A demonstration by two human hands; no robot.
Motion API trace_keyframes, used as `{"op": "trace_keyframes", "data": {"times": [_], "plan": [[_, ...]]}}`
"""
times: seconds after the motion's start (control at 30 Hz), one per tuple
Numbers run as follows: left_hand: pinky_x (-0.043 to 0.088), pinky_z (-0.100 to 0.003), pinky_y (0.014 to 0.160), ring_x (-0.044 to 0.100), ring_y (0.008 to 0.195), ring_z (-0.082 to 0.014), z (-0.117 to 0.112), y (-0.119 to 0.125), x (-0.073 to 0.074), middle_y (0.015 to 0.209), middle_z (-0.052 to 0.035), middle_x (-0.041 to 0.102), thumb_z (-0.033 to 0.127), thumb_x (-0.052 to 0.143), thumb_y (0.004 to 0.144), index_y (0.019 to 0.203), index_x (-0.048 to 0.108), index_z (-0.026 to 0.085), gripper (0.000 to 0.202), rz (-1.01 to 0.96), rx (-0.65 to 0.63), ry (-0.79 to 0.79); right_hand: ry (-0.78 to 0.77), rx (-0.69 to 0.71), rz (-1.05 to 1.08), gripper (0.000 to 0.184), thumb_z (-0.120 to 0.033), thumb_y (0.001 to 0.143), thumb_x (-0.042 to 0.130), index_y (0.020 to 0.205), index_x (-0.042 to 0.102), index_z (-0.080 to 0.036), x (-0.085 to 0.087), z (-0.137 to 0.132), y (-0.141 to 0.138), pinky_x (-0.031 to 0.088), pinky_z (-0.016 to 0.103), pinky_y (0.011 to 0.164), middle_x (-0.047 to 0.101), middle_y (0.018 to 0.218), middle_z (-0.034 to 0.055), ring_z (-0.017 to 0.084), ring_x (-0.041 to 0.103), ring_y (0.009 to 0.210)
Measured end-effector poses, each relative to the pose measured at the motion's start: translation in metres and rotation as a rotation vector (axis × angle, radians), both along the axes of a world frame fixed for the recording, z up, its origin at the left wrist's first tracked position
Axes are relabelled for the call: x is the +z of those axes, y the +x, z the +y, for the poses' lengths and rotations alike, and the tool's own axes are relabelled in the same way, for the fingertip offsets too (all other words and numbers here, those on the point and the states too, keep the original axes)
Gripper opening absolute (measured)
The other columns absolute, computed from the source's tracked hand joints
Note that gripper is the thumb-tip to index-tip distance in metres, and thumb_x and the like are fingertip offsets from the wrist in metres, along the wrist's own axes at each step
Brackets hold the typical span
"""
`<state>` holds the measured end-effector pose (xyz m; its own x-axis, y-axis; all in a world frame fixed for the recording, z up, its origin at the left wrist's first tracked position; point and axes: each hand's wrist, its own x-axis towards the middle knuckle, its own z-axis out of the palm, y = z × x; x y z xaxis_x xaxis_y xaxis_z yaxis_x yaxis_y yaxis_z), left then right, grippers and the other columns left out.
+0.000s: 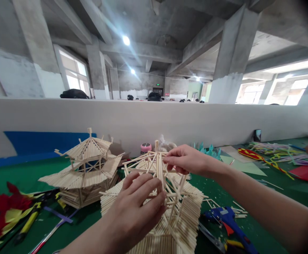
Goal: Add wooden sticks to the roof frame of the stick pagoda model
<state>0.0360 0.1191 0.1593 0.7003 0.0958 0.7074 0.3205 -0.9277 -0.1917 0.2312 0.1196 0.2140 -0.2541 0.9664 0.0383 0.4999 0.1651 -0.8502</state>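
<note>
Left hand half-curled against the stick pagoda; right hand pinched near its twelve-o'clock peak — neither hold confirmable. Glue gun — four o'clock.

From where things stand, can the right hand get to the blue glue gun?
Probably yes: the glue gun lies to the right of the stick model, its handle apparently uncovered. The right hand is at the model's upper frame, though, so it would have to leave that first.
</note>
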Motion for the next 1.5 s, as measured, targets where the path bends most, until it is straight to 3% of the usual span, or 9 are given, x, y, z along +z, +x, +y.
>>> {"op": "trace_keyframes", "data": {"times": [0.3, 0.5, 0.7, 0.8, 0.9, 1.03, 1.13, 1.27, 1.5], "plan": [[0.033, -0.036, 0.082, 0.049, 0.087, -0.0163, 0.001, 0.002, 0.002, 0.089, -0.0016, 0.058, 0.014, 0.053, 0.074, 0.085, 0.055, 0.020, 0.013, -0.018, -0.010, 0.006, -0.209, 0.039, 0.256, 0.026, -0.029, 0.076, 0.050, 0.055, 0.051, -0.015, -0.005, -0.008, -0.007, 0.020, 0.016, 0.036, 0.047, 0.060, -0.0007, 0.004, 0.035, 0.045], [0.034, -0.037, 0.081, 0.050, 0.085, -0.0172, 0.001, 0.001, 0.002, 0.087, -0.0024, 0.059, 0.013, 0.052, 0.073, 0.084, 0.056, 0.019, 0.013, -0.011, -0.006, -0.004, -0.333, 0.075, 0.420, 0.013, -0.019, 0.073, 0.052, 0.062, 0.057, -0.015, -0.004, -0.008, -0.011, 0.013, 0.014, 0.036, 0.051, 0.068, -0.0007, 0.002, 0.031, 0.044], [0.034, -0.037, 0.081, 0.050, 0.084, -0.0177, 0.000, 0.002, 0.004, 0.086, -0.0026, 0.059, 0.014, 0.052, 0.073, 0.082, 0.057, 0.019, 0.011, -0.029, -0.013, 0.015, -0.350, 0.074, 0.379, 0.015, -0.023, 0.075, 0.051, 0.064, 0.057, -0.016, -0.004, -0.008, -0.011, 0.015, 0.014, 0.036, 0.053, 0.073, -0.0001, 0.002, 0.032, 0.043], [0.034, -0.038, 0.081, 0.050, 0.085, -0.0181, 0.000, 0.002, 0.004, 0.088, -0.0029, 0.059, 0.013, 0.052, 0.074, 0.082, 0.056, 0.019, 0.011, -0.025, -0.018, 0.012, -0.122, 0.019, 0.136, 0.020, -0.030, 0.080, 0.045, 0.074, 0.058, -0.017, -0.003, -0.009, -0.009, 0.024, 0.016, 0.036, 0.055, 0.072, 0.0012, 0.004, 0.036, 0.043], [0.033, -0.038, 0.082, 0.049, 0.086, -0.0180, 0.000, 0.001, 0.002, 0.089, -0.0029, 0.059, 0.013, 0.052, 0.074, 0.083, 0.056, 0.019, 0.012, -0.001, -0.007, -0.011, 0.320, -0.108, -0.225, 0.021, -0.029, 0.082, 0.042, 0.082, 0.059, -0.017, 0.001, -0.009, -0.007, 0.036, 0.020, 0.046, 0.059, 0.070, 0.0022, 0.008, 0.047, 0.052], [0.033, -0.038, 0.082, 0.049, 0.086, -0.0172, 0.000, 0.001, 0.002, 0.087, -0.0021, 0.058, 0.013, 0.051, 0.074, 0.083, 0.056, 0.020, 0.012, 0.003, 0.002, -0.017, 0.749, 0.007, -0.615, 0.022, -0.021, 0.082, 0.043, 0.100, 0.056, -0.020, 0.010, -0.007, -0.003, 0.039, 0.023, 0.062, 0.062, 0.093, 0.0037, 0.012, 0.055, 0.074], [0.034, -0.037, 0.080, 0.049, 0.082, -0.0163, -0.001, 0.001, 0.005, 0.084, -0.0015, 0.058, 0.013, 0.051, 0.074, 0.083, 0.056, 0.020, 0.013, 0.006, -0.002, -0.016, 0.860, 0.129, -0.893, 0.026, -0.022, 0.086, 0.038, 0.109, 0.051, -0.024, 0.014, -0.004, 0.001, 0.037, 0.025, 0.057, 0.059, 0.104, 0.0037, 0.013, 0.056, 0.076], [0.034, -0.036, 0.079, 0.049, 0.082, -0.0162, -0.002, 0.000, 0.006, 0.084, -0.0017, 0.058, 0.012, 0.050, 0.074, 0.083, 0.056, 0.019, 0.012, 0.013, -0.013, -0.025, 0.971, 0.211, -1.150, 0.027, -0.017, 0.085, 0.039, 0.109, 0.051, -0.025, 0.015, 0.000, 0.005, 0.031, 0.026, 0.050, 0.061, 0.098, 0.0024, 0.012, 0.055, 0.070], [0.033, -0.037, 0.081, 0.049, 0.084, -0.0165, -0.001, 0.000, 0.001, 0.087, -0.0019, 0.059, 0.013, 0.052, 0.073, 0.084, 0.055, 0.020, 0.013, -0.017, -0.023, -0.013, 1.179, 0.301, -1.257, 0.026, -0.017, 0.089, 0.031, 0.100, 0.054, -0.021, 0.016, 0.009, 0.007, 0.029, 0.028, 0.051, 0.062, 0.084, 0.0007, 0.010, 0.050, 0.062]]}}
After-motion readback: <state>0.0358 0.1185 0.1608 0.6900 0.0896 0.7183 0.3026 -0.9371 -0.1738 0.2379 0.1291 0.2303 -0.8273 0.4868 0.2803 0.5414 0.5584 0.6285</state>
